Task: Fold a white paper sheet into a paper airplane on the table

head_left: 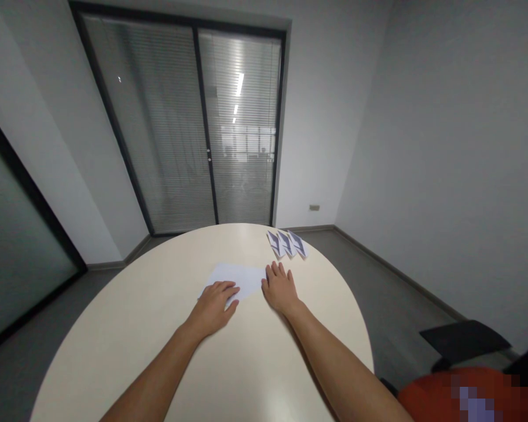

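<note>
White paper sheet (249,281), centre frame, on round cream bench (229,381) | Left hand (212,305): fingers loosely spread over sheet | Right hand (280,290): fingers slightly parted, at its right edge | Handling: light, even pressure advised

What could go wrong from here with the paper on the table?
The left hand rests on the sheet and the right hand is at its right end; uneven pressure might shift or crease it. The folded papers lie close to the far edge of the table, just beyond the right hand, so a stray nudge could perhaps push one off.
</note>
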Motion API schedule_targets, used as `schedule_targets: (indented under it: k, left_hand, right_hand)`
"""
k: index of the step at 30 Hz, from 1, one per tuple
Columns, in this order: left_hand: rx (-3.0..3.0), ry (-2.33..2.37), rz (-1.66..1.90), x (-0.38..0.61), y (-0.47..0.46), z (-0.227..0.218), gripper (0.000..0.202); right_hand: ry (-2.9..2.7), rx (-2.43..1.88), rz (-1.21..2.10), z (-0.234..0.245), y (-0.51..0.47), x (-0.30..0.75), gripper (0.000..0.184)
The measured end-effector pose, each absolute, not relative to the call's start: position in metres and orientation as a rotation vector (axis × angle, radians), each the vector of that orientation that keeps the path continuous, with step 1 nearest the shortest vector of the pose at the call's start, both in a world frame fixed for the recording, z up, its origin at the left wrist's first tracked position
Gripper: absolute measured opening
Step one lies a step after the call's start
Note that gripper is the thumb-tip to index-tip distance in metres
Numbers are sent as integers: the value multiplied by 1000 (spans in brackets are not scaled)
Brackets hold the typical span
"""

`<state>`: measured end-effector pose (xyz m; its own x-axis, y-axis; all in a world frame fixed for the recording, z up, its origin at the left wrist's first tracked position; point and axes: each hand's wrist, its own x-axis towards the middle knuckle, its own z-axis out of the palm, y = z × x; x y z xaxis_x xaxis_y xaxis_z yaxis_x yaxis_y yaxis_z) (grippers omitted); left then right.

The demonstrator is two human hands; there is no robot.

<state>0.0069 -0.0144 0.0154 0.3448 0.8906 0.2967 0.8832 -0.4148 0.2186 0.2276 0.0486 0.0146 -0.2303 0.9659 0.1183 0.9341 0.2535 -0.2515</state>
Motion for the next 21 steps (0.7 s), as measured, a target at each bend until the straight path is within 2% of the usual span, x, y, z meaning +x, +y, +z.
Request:
schedule_targets:
  k: [3,7,12,16,21]
  left_hand:
    - [2616,1673,576,10,-16,20,30]
    - [2628,1677,580,14,-16,21,30]
    - [2606,1673,590,12,-14,11,36]
    - [2549,1733,498,7,-10,-3,47]
    - [2533,1766,455,3,-6,-11,49]
  right_hand:
    - [-2302,-1596,156,19,48,227,55]
    - [-2504,-1213,324,22,37,221,52]
    - [-2607,-1269,458,21,28,214,69]
    - [-2598,-1290,477,21,30,214,72]
    - [-2571,-1293,465,21,31,217,72]
